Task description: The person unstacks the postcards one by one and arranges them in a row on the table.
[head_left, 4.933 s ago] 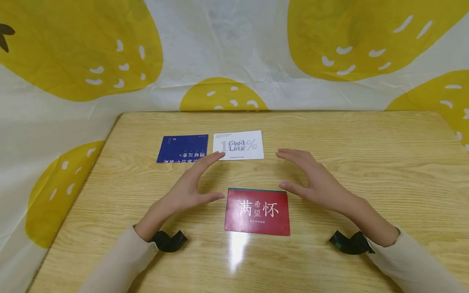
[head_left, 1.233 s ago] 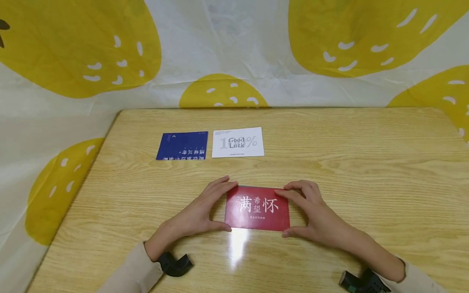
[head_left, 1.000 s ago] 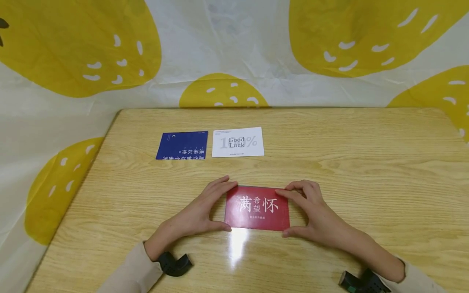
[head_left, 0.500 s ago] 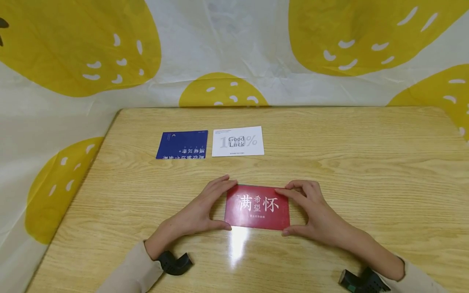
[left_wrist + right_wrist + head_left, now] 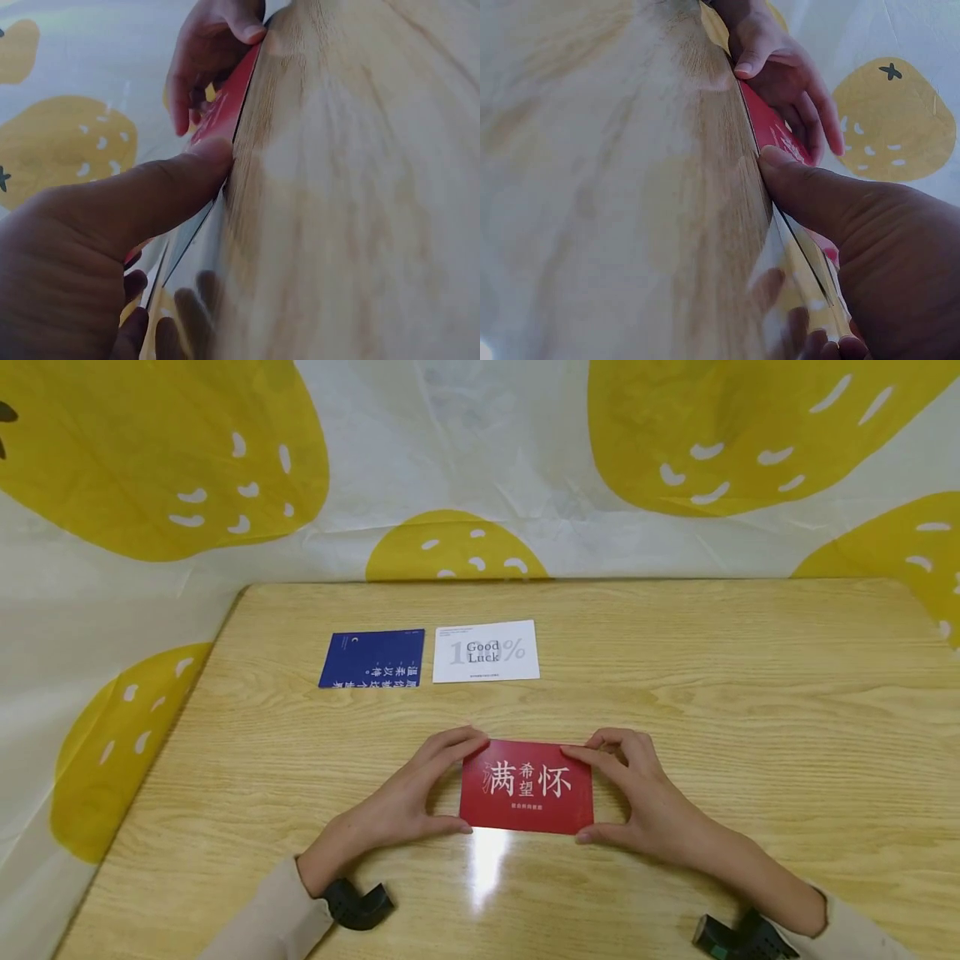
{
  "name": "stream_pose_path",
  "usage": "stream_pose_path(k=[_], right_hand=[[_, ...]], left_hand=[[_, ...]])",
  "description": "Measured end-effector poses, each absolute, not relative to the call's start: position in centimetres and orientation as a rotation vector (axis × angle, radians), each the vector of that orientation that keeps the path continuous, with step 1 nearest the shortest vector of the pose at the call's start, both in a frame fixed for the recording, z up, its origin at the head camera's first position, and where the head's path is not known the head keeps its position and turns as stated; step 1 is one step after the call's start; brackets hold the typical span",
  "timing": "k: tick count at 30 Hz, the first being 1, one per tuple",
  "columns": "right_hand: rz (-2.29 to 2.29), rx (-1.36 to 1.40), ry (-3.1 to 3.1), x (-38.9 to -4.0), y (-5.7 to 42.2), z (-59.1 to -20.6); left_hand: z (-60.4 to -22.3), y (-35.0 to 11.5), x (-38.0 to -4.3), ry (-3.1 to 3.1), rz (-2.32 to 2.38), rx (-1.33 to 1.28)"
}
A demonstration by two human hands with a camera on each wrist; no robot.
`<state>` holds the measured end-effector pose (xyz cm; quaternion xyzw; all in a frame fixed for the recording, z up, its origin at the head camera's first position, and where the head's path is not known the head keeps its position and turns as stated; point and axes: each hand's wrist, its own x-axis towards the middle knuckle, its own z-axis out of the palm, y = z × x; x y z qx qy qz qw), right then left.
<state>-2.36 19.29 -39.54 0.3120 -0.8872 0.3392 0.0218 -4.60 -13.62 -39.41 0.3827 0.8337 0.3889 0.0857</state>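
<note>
A red card (image 5: 527, 802) with large white Chinese characters lies flat before me on the wooden table. My left hand (image 5: 397, 802) pinches its left end, thumb at the near corner and fingertips at the far one. The right end is held the same way by my right hand (image 5: 660, 806). In the left wrist view the left thumb (image 5: 165, 187) presses on the near edge of the red card (image 5: 234, 97). The right wrist view has the right thumb (image 5: 810, 187) on that edge too. A pale strip shows under the red card in both wrist views.
Farther back on the table (image 5: 712, 652) lie a blue card (image 5: 375, 652) with white characters and a white "Good Luck" card (image 5: 487, 668), side by side. A curtain (image 5: 480, 443) with yellow fruit print hangs behind. Each wrist wears a black mount (image 5: 360, 906).
Both hands have come in and down from above the red card to grip its ends. Over the last second they barely move, and the teal strip at its far edge has gone from sight.
</note>
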Motion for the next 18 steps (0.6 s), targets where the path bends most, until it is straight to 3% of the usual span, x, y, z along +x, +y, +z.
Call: stream_pose_path(k=[18], right_hand=[[1.076, 0.974, -2.773, -2.30, 19.31, -39.32]], left_hand=[[-38.95, -13.52, -4.60, 2.445, 1.283, 1.191]])
